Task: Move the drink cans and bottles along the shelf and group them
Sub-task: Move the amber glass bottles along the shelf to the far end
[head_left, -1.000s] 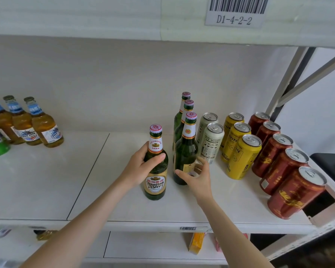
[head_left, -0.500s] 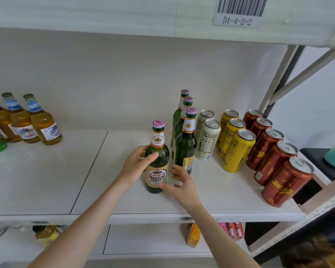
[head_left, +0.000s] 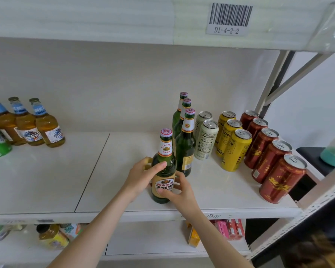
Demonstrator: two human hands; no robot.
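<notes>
Clasping upright bottle (head_left: 168,171) on shelf (head_left: 46,180) with curled left hand (head_left: 141,175) at nine o'clock, curled right hand (head_left: 180,192) at four.

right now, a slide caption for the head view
Left hand and right hand hold a green beer bottle on the shelf, near its matching row.

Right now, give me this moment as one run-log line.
left hand: grips front green bottle | right hand: holds it lower down | bottle: upright on shelf, front-left of green bottle row
</notes>
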